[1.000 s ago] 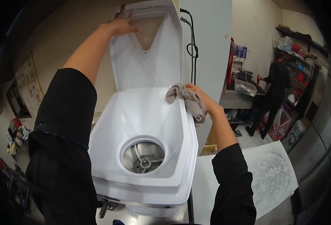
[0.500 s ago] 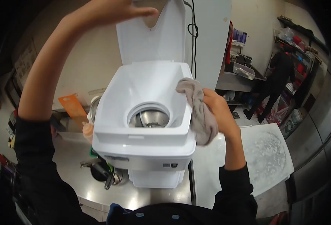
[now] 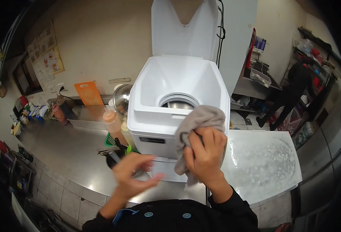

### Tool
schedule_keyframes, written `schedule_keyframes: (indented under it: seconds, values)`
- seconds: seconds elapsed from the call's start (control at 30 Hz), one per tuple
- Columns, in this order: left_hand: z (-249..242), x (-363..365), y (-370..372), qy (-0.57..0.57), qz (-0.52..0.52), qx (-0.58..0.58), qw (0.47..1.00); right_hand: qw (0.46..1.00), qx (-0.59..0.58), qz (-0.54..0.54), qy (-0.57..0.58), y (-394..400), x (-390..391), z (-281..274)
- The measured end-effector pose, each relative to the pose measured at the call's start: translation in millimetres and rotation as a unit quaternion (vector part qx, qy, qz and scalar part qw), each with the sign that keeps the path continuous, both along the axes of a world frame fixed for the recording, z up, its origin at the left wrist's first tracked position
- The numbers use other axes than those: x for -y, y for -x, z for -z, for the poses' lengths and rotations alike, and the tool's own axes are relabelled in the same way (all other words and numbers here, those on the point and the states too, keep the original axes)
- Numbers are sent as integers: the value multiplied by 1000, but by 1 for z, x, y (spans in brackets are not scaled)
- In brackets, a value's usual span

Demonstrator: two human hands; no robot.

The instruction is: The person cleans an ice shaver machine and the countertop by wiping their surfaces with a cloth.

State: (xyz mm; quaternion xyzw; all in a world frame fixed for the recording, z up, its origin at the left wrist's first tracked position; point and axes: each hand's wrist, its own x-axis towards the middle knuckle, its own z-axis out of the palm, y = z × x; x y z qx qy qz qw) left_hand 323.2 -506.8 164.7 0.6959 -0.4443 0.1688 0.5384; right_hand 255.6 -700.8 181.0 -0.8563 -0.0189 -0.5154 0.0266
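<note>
A white machine (image 3: 155, 116) with a wide funnel-shaped hopper stands on the steel counter, its lid (image 3: 178, 38) raised at the back. The round opening at the hopper's bottom shows metal inside. My right hand (image 3: 207, 152) grips a grey cloth (image 3: 201, 118) against the front right of the machine, hiding that corner. In front of the machine's lower part, my left hand (image 3: 133, 174) is empty, thumb and fingers apart, slightly blurred.
Squeeze bottles (image 3: 113, 125), a metal bowl (image 3: 122, 98) and an orange cutting board (image 3: 88, 94) stand left of the machine. On the right lies a wet white surface (image 3: 255, 166). A person in dark clothes (image 3: 288, 91) stands at shelves farther back.
My left hand has come down from the lid to the machine's front. My right hand has moved the cloth from the hopper's right rim round to the front. The view has shifted.
</note>
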Motion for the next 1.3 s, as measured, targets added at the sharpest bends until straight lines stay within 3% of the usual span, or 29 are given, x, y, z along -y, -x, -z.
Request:
schedule_keyframes:
  seconds: [0.17,0.23,0.37,0.4,0.47,0.53,0.6,0.63,0.7,0.8,1.0,1.17,1.3]
  values:
    - [36,40,-8,26,-19,-80,996,994,-77,-45,-70,-5,-22,-12]
    - [16,16,-21,46,-44,-15,998,995,-67,-38,-56,4,-17,-20]
    - [-43,-10,-59,126,-301,158,932,998,-57,-1,-30,0,-15,-21]
    - [-46,-2,-62,133,-280,157,938,998,-57,-2,-27,-4,-15,-19]
    - [-50,22,-66,212,-198,-14,957,999,-42,21,-26,-8,-19,-13]
    - [-32,27,-66,188,-124,-13,974,999,-44,-25,9,-12,-18,-11]
    - [-27,24,-61,-16,-143,190,971,998,-54,-9,15,-10,-18,-14]
    - [-29,22,-58,-14,-138,192,972,997,-73,-8,16,-9,-19,-16]
    - [-36,18,-48,-125,-135,229,956,996,-88,-9,16,-10,-18,-18]
    - [-49,26,-32,-173,-142,220,950,996,-89,-18,22,-12,-9,-17]
    - [-58,86,-3,-163,-99,231,954,996,-22,-46,-67,14,31,-15]
    - [-63,129,14,-172,22,266,948,982,102,-16,-161,25,61,0]
    - [-64,132,22,-187,49,267,944,966,95,-21,-238,29,62,13]
